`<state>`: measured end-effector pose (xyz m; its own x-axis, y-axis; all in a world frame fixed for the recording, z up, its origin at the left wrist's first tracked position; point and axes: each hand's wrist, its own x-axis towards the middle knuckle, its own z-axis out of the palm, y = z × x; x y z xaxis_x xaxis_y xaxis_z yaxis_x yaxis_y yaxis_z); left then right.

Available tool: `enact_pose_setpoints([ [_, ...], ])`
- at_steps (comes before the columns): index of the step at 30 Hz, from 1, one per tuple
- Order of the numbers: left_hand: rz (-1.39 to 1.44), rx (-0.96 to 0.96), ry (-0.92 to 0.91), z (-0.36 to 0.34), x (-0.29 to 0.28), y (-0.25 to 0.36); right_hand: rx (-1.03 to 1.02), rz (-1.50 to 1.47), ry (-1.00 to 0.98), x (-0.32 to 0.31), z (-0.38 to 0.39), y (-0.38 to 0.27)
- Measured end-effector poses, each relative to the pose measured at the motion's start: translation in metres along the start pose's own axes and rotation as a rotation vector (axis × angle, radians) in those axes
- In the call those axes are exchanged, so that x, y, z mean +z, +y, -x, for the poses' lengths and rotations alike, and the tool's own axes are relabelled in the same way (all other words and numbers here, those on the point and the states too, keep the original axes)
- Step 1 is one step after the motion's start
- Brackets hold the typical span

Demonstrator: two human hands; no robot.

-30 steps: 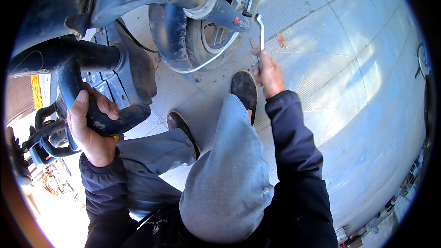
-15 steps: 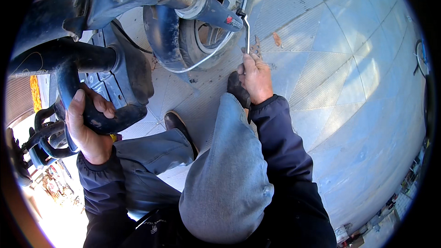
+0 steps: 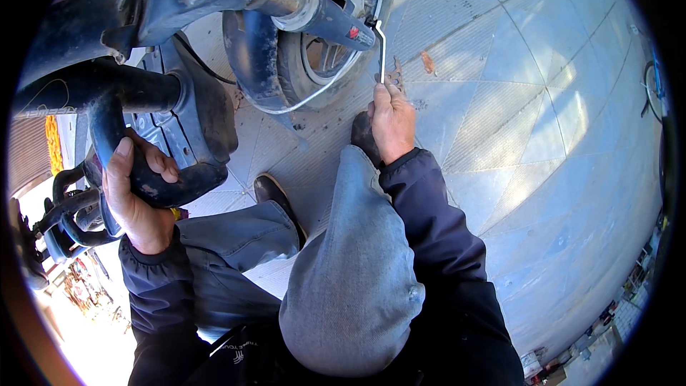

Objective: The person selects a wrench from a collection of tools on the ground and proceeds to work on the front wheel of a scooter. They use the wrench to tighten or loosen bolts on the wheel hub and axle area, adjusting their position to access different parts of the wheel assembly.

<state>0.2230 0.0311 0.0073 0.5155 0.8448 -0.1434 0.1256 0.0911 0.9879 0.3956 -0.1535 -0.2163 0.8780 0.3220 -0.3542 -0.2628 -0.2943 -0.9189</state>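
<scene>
My left hand (image 3: pixel 137 200) is wrapped around a bent black tube (image 3: pixel 184 187) of a vehicle on the left. My right hand (image 3: pixel 391 118) holds a slim silver wrench (image 3: pixel 382 57) upright in view. Its far end sits at a small dark fitting (image 3: pixel 371 22) beside the end of a black cylindrical arm (image 3: pixel 330 25) with a red label. Behind that arm are a spoked wheel (image 3: pixel 307 86) and a scuffed black fender (image 3: pixel 254 64). Whether the wrench head fully encloses the fitting is too small to tell.
Pale tiles (image 3: pixel 514 136) floor the right side, with a dried leaf (image 3: pixel 428 62) near the wrench. My jeans-clad knee (image 3: pixel 343 257) is between my arms and my shoe (image 3: pixel 275 200) left of it. More black tubes (image 3: pixel 71 211) lie at left; a bicycle wheel (image 3: pixel 650 86) at far right.
My right hand and wrench have moved left from the open floor, bringing the wrench's end to the fitting by the wheel. My left hand keeps its grip on the tube.
</scene>
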Motion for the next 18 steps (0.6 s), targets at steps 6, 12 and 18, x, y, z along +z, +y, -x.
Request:
enact_pose_setpoints([
  [6,0.010,0.011,0.021,-0.001,0.003,-0.001,-0.162,0.195,-0.049,-0.019,-0.008,0.000],
  [12,-0.014,0.027,0.002,-0.002,-0.003,-0.001,0.005,0.123,-0.534,-0.048,-0.031,-0.051],
  [18,-0.021,0.016,0.016,-0.001,0.002,-0.001,-0.239,0.466,-0.478,-0.034,-0.028,-0.050],
])
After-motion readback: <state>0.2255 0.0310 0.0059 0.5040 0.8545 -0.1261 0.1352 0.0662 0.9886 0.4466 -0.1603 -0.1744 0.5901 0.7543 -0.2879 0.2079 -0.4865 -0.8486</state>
